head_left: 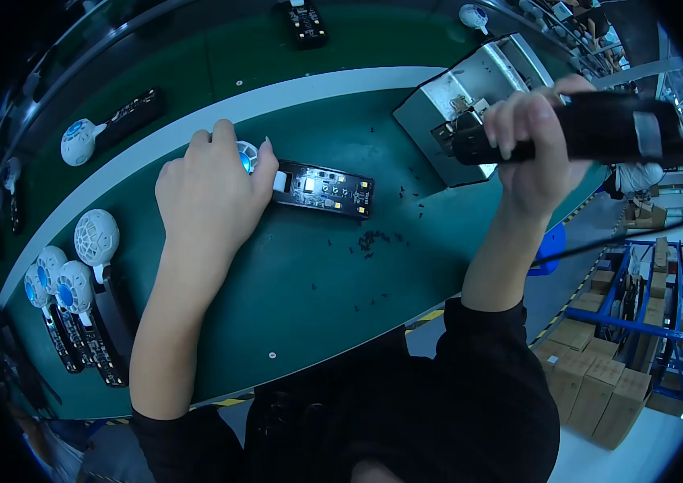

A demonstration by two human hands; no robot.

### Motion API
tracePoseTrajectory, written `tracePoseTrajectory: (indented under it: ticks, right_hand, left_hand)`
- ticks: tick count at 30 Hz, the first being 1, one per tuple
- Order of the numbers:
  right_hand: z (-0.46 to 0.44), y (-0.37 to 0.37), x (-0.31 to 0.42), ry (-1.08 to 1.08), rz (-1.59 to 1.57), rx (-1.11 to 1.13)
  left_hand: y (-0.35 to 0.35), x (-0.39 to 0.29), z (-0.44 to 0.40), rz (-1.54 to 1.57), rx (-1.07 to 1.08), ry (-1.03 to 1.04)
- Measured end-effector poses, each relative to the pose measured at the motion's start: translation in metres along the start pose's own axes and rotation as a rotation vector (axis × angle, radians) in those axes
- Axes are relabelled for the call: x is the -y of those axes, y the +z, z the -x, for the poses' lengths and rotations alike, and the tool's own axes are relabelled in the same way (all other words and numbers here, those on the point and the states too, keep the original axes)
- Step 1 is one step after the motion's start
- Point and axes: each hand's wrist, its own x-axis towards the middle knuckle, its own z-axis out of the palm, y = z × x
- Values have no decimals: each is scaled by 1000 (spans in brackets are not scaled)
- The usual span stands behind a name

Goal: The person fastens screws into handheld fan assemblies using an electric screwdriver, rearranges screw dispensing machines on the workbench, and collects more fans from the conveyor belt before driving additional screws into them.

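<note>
My left hand (212,193) is closed around the white round head of a small handheld device, which looks like a handheld fan. Part of its blue centre shows between thumb and fingers. Its black handle (329,191), with an exposed circuit board, points right and lies on the green mat. Raised on the right, my right hand (536,141) grips a thick black corded electric screwdriver (615,129). The tool's front end reaches over a metal box (430,105), perhaps a screw feeder; its tip is hard to make out. Small dark screws (373,240) lie scattered below the handle.
Several similar devices (76,288) lie at the left of the green worktable (277,298). Another device (80,141) rests beyond the pale curved strip (301,87), with a circuit-board handle (305,24) farther back. A cable (639,233) trails from the screwdriver. Cartons (591,386) stand at right.
</note>
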Motion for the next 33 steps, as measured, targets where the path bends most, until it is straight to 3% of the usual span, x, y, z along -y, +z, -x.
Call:
tracePoseTrajectory:
  ticks: [3,4,11,14,19,20,25,33]
  right_hand:
    - [-5,-15,34,-19,-37,77]
    - [-10,-15,40,-91,-89,-43]
    - [-16,-2,16,-136,171,-36]
    - [-13,-4,5,-66,200,-42]
    - [-8,-4,18,-14,-57,10]
    - [-5,-5,29,-8,53,30]
    - [-6,-23,56,-17,-47,-51]
    - [-4,60,17,42,-62,72]
  left_hand:
    - [5,-2,3,-35,-29,34]
    - [5,-2,3,-30,-39,33]
    - [0,-5,3,16,-4,-3]
    - [14,2,3,99,-144,168]
    - [15,-1,3,141,-150,162]
    - [15,-3,4,131,-152,151]
    - [13,-18,9,66,-122,131]
    - [23,-27,18,15,-214,143]
